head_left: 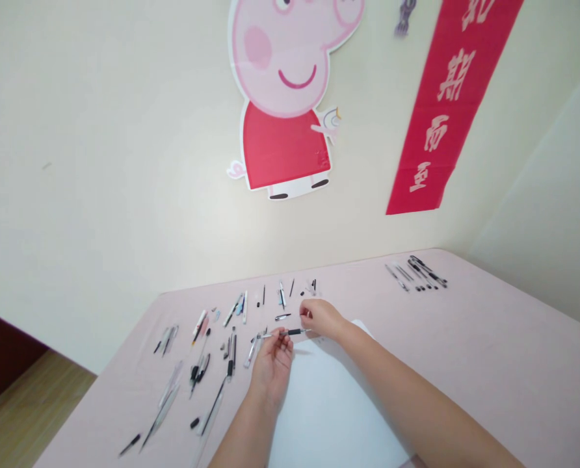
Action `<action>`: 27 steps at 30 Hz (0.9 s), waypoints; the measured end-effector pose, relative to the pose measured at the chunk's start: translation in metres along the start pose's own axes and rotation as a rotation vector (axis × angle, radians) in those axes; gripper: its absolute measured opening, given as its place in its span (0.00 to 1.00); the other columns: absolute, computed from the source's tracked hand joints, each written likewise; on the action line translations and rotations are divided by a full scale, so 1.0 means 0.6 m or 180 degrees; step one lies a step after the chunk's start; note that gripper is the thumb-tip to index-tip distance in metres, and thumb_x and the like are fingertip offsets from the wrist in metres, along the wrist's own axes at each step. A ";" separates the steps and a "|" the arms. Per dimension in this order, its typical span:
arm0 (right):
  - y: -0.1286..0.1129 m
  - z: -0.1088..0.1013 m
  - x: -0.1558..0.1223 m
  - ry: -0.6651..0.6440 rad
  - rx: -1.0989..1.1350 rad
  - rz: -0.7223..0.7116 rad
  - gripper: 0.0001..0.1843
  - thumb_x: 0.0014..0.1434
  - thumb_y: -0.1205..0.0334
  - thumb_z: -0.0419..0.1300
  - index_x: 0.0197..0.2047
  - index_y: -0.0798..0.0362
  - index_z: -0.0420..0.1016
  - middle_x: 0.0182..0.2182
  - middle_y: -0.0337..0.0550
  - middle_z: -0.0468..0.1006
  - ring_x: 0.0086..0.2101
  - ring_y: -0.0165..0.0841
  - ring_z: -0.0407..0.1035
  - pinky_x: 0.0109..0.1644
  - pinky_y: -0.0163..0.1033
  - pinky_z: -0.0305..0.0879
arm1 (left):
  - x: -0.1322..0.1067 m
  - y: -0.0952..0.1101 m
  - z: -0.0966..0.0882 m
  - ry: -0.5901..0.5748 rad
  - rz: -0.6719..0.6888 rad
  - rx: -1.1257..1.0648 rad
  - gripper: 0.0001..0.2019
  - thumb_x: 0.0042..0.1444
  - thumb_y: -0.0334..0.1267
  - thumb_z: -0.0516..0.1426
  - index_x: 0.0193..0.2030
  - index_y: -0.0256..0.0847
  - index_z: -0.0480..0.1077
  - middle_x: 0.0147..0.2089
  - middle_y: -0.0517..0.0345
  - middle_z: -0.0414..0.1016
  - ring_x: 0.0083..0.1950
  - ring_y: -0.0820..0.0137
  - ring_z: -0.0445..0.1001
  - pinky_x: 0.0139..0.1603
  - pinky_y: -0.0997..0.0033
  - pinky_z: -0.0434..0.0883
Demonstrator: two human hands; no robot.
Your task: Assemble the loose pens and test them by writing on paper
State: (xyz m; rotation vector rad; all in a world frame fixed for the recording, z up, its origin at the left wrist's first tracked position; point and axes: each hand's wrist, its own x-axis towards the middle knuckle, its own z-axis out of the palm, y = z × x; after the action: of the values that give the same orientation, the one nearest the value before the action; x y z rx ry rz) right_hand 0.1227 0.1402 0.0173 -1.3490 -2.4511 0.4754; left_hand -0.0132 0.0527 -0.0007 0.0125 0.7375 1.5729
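A: Cream-painted wall [99,162], back of rm, biggest item. Logged?

B: Logged. Next: pink table [489,364], butted to that wall, filling lower frame.

A: On wall: cartoon pig sticker [283,97], red dress, centre top. Rt of it, red banner [446,110] w/ pale characters, slantwise in view.

B: Noted. On table, near edge: white sheet [329,403], flat, under both forearms.

A: Hands?

B: Left hand [272,364], fingers curled in, tips pinching pen [290,333] approx mid-barrel. Right hand [320,318], just beyond sheet's far edge, fingers bunched together at pen's rt end. Actual grip there: cannot tell.

A: Pen posn?

B: Held level above table btwn the two hands, over sheet's far edge. Black grip section twd right hand, clear end twd left.

A: Smaller stock?

B: Far rt corner: row of pens [419,273], well apart from hands. Then loose pen parts [202,364], i.e. barrels, refills, caps, misc., scattered on table left of & beyond hands, some just beside left hand. Indiv. pieces too small to ID further.
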 end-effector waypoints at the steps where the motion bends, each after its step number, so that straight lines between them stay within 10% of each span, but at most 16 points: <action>1: 0.005 -0.002 -0.012 0.0103 0.0259 0.0074 0.08 0.50 0.70 0.53 0.33 0.55 0.72 0.28 0.41 0.74 0.28 0.28 0.66 0.31 0.31 0.56 | 0.000 0.000 0.000 0.0002 0.0006 -0.0003 0.08 0.50 0.21 0.52 0.27 0.32 0.71 0.26 0.54 0.74 0.25 0.77 0.72 0.28 0.79 0.72; 9: 0.003 -0.011 -0.100 0.0577 0.1846 0.0474 0.05 0.49 0.66 0.54 0.30 0.55 0.71 0.25 0.39 0.72 0.26 0.28 0.66 0.30 0.32 0.60 | -0.005 -0.001 0.004 -0.0102 0.0089 0.0063 0.08 0.50 0.21 0.52 0.28 0.31 0.71 0.27 0.53 0.74 0.26 0.77 0.72 0.29 0.79 0.73; 27: -0.015 -0.012 -0.093 0.0695 0.2550 0.0597 0.04 0.46 0.65 0.57 0.29 0.55 0.70 0.22 0.37 0.70 0.22 0.26 0.64 0.26 0.31 0.62 | 0.001 -0.001 -0.004 -0.0146 0.0172 0.0162 0.09 0.51 0.21 0.52 0.27 0.30 0.72 0.28 0.52 0.75 0.27 0.76 0.73 0.31 0.79 0.73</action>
State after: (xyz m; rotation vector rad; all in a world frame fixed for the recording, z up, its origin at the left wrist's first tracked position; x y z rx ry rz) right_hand 0.1473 0.0889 0.0218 -1.1773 -1.6589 1.1318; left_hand -0.0135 0.0521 -0.0030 0.1062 0.7465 1.5996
